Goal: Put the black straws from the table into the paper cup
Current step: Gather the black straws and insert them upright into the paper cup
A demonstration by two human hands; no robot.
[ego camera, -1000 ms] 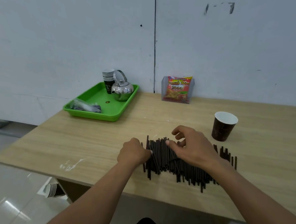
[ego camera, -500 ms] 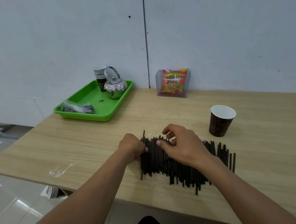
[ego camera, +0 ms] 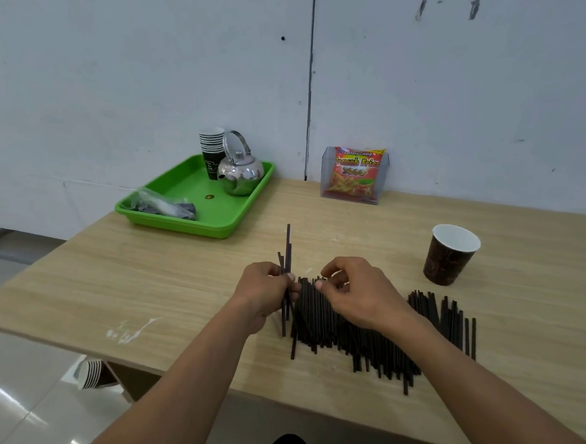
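While gathering a bundle: left hand pinching few straws upright; right hand fingertips curled, teasing pile beneath; cup empty, apart.

Left hand gripped few black straws, ends pointing away over table. Right hand lay curled on straw pile, fingertips pinched at pile's far edge. Paper cup stood upright right of pile, apart. Green tray with kettle at far left.
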